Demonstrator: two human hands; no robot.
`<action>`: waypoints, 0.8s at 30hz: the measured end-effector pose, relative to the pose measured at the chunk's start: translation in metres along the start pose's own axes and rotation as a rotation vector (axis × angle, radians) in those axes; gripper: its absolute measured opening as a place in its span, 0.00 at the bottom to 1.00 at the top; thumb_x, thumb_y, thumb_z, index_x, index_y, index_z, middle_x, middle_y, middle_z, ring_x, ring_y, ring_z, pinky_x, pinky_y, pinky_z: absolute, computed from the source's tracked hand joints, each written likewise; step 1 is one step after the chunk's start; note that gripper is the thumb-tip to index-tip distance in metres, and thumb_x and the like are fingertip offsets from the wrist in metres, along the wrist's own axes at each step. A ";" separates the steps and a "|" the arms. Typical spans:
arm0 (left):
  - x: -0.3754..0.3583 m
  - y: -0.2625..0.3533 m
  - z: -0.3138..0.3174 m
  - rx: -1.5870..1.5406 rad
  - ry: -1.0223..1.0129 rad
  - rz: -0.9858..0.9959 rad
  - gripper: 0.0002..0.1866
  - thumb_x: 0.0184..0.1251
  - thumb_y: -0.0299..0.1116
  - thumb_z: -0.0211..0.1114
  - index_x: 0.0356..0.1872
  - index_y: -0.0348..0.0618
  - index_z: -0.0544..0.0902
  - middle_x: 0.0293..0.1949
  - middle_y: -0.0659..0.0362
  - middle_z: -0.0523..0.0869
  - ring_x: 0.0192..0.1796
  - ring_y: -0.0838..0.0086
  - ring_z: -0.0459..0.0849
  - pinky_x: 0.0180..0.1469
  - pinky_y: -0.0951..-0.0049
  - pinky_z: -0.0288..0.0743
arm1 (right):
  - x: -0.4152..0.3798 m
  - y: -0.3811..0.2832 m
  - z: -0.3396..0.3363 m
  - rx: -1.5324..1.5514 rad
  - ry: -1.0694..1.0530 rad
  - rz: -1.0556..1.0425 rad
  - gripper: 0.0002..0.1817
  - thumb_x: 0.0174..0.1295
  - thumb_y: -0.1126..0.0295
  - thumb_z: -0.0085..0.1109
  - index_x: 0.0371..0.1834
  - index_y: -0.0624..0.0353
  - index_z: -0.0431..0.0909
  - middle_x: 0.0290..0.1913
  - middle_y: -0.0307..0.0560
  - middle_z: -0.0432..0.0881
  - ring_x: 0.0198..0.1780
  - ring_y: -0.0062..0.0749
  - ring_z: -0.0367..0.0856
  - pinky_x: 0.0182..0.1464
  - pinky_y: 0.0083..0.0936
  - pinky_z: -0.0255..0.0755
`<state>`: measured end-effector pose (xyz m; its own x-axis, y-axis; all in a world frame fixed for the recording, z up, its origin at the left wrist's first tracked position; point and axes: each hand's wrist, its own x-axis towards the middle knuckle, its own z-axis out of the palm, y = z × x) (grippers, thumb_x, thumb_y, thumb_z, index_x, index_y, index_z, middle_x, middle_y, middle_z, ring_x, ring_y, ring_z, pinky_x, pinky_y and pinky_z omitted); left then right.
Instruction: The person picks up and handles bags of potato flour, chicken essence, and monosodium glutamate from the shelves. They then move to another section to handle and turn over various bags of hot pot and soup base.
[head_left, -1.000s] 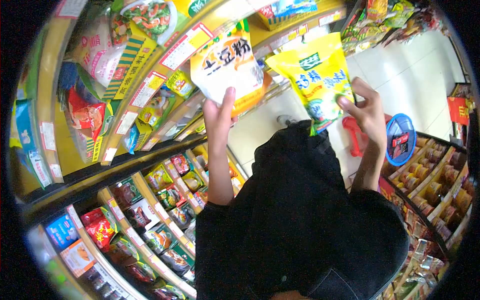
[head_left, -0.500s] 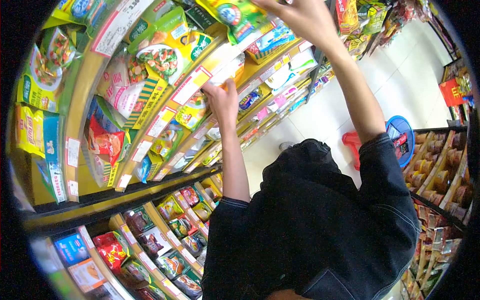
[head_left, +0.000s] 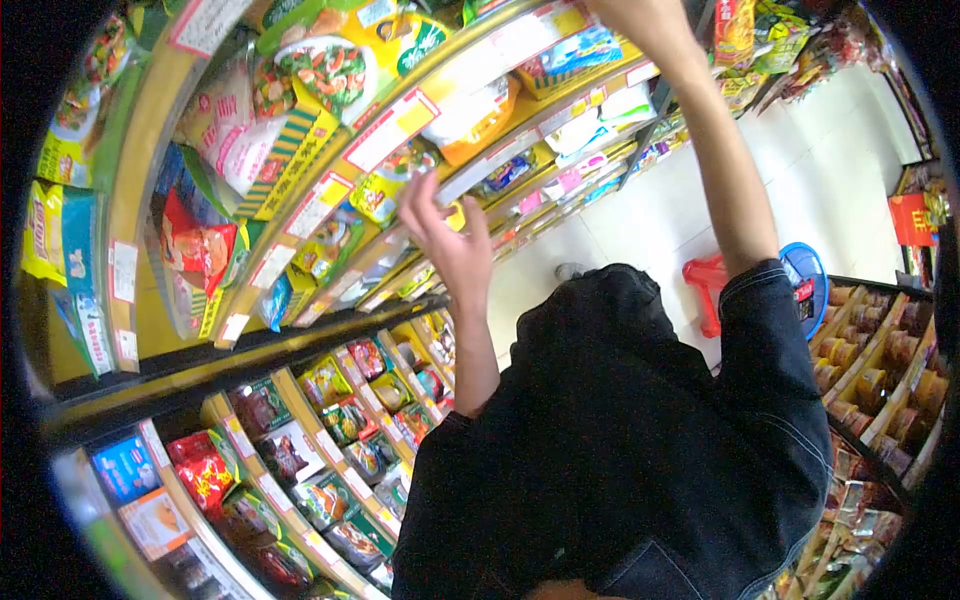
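In the head view my left hand (head_left: 450, 240) is off the shelf edge with its fingers apart and nothing in them. Behind it on the shelf lie a green and yellow packet (head_left: 380, 190) and an orange and white packet (head_left: 478, 120). My right arm stretches up to the top edge of the view, where the back of my right hand (head_left: 640, 25) shows; its fingers are cut off, so what it holds is hidden. Below that hand sits a blue and white packet (head_left: 575, 55). A yellow and green packet with a food picture (head_left: 335, 75) lies farther left.
Price tags (head_left: 392, 130) line the shelf edges. A lower shelf holds boxes and a red bag (head_left: 208, 472). On the floor to the right stand a blue basket (head_left: 822, 290) and a red object (head_left: 706, 290). More shelves (head_left: 885, 350) stand at the far right.
My left hand has come away from the shelf edge and its fingers have spread. My right hand has moved up and right, mostly out of view; the green and yellow packet near it is no longer seen.
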<state>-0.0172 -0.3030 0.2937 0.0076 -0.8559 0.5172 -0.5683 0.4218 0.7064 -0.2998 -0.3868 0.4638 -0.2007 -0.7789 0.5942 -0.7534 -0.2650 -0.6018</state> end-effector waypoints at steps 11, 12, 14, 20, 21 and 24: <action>0.033 -0.073 -0.076 -0.039 0.015 -0.391 0.29 0.76 0.39 0.69 0.67 0.32 0.68 0.56 0.48 0.81 0.54 0.67 0.82 0.52 0.68 0.78 | -0.090 0.009 0.007 0.518 0.455 0.100 0.17 0.80 0.66 0.52 0.65 0.61 0.75 0.46 0.41 0.81 0.22 0.13 0.67 0.26 0.14 0.62; 0.035 -0.084 -0.071 -0.006 0.039 -0.418 0.27 0.76 0.39 0.69 0.64 0.31 0.71 0.50 0.50 0.84 0.49 0.70 0.83 0.50 0.69 0.78 | -0.101 0.011 0.005 0.569 0.435 0.152 0.16 0.80 0.66 0.51 0.65 0.61 0.76 0.44 0.40 0.80 0.23 0.12 0.67 0.25 0.13 0.62; 0.049 -0.097 -0.072 0.013 -0.003 -0.500 0.19 0.75 0.40 0.70 0.48 0.31 0.81 0.36 0.54 0.87 0.35 0.76 0.82 0.41 0.72 0.77 | -0.115 0.022 -0.003 0.655 0.400 0.240 0.15 0.80 0.66 0.51 0.63 0.60 0.76 0.42 0.38 0.78 0.25 0.10 0.67 0.24 0.12 0.60; 0.055 -0.061 -0.102 -0.115 0.120 -0.487 0.17 0.78 0.42 0.66 0.44 0.34 0.86 0.40 0.57 0.89 0.42 0.76 0.85 0.45 0.75 0.78 | -0.080 0.052 -0.049 0.368 0.444 0.115 0.20 0.77 0.70 0.55 0.69 0.66 0.73 0.59 0.55 0.82 0.43 0.30 0.86 0.39 0.21 0.80; 0.052 -0.045 -0.110 -0.264 0.164 -0.566 0.16 0.79 0.41 0.64 0.46 0.34 0.86 0.42 0.57 0.89 0.44 0.75 0.85 0.48 0.73 0.79 | -0.069 0.037 -0.061 0.363 0.456 0.125 0.17 0.79 0.65 0.54 0.65 0.59 0.76 0.44 0.38 0.79 0.33 0.13 0.74 0.29 0.13 0.68; 0.027 -0.018 -0.131 -0.233 0.189 -0.626 0.16 0.79 0.39 0.64 0.47 0.33 0.86 0.45 0.57 0.88 0.47 0.75 0.84 0.54 0.71 0.77 | -0.030 0.060 -0.074 0.066 0.410 -0.101 0.25 0.75 0.58 0.59 0.70 0.60 0.73 0.53 0.47 0.82 0.43 0.28 0.80 0.47 0.25 0.76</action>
<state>0.1009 -0.2943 0.3579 0.4317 -0.9012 0.0386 -0.2190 -0.0632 0.9737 -0.3848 -0.3370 0.4491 -0.3698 -0.4602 0.8071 -0.7434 -0.3745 -0.5542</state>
